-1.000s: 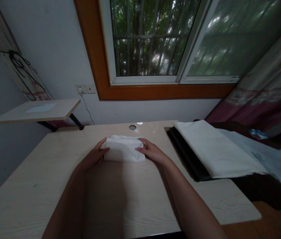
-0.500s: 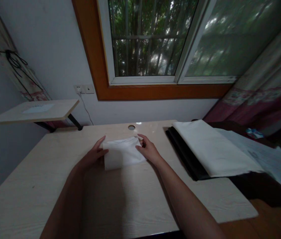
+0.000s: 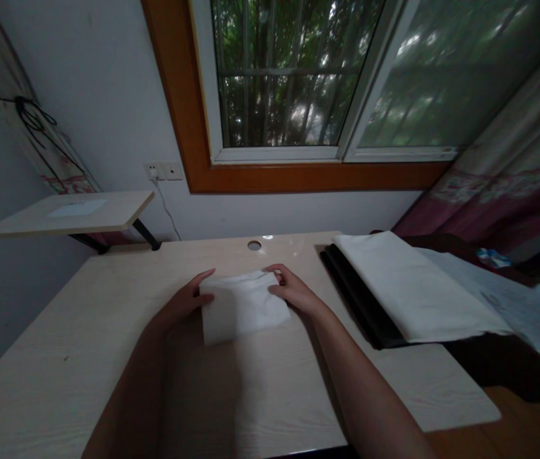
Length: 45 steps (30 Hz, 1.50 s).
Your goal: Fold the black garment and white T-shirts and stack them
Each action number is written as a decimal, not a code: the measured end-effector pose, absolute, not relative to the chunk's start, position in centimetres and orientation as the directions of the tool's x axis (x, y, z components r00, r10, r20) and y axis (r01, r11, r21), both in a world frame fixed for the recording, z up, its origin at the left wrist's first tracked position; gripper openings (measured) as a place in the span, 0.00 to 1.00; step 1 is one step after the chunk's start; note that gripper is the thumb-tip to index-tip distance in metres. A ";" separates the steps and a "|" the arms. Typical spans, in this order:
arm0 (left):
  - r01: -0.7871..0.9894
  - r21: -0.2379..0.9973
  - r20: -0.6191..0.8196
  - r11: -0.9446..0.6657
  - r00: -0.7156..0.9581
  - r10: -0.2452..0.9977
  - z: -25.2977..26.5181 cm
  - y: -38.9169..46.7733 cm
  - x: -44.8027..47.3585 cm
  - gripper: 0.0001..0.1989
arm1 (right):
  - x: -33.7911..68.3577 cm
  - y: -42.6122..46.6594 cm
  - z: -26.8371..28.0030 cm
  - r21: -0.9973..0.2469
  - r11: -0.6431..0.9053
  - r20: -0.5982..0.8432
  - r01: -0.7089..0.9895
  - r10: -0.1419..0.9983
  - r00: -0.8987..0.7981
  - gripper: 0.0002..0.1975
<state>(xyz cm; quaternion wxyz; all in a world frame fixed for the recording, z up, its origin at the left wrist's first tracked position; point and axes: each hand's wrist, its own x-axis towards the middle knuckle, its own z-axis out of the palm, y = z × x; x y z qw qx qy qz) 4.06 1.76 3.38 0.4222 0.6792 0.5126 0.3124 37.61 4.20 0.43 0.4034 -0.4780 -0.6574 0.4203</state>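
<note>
A small white folded cloth (image 3: pixel 245 308) lies on the pale wooden table (image 3: pixel 289 389), roughly rectangular, with a slightly rumpled far edge. At its left edge, my left hand (image 3: pixel 192 298) has the thumb on top and the index finger stretched along the far corner; the other fingers are hidden beneath or behind. My right hand (image 3: pixel 293 290) grips the far right corner, thumb on the near face and index finger curled over the far edge. A shadow covers the left part of the cloth.
To the right, a larger white folded cloth (image 3: pixel 403 287) and a pale printed sheet (image 3: pixel 503 299) rest on a flat black item (image 3: pixel 360 306). A raised shelf (image 3: pixel 121 213) stands at the far left. A round hole (image 3: pixel 254 245) sits near the table's back edge.
The small white cloth has come slightly toward me and to the right, its near edge now lower. Both hands have moved with it, keeping the same hold.
</note>
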 end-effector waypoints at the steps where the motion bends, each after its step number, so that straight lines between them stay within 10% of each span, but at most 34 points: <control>1: 0.436 0.890 -0.004 -0.132 0.296 0.955 3.5 1.7 4.0 0.38 | 37.7 4.2 0.5 -0.946 0.188 0.123 0.264 0.962 -0.245 0.26; 14: 0.384 0.906 0.092 -0.176 0.228 0.969 3.3 1.5 4.3 0.37 | 36.4 4.1 0.8 -0.929 0.310 0.294 0.201 0.950 -0.109 0.19; 32: 0.585 0.805 0.077 -0.098 0.060 0.995 1.4 2.8 5.1 0.39 | 35.6 4.7 -0.3 -0.766 0.270 0.325 0.583 0.946 -0.011 0.15; 45: 0.539 0.841 0.057 -0.049 0.001 0.998 1.4 3.1 4.9 0.22 | 35.6 5.0 -0.6 -0.809 0.220 0.300 0.544 0.952 0.061 0.16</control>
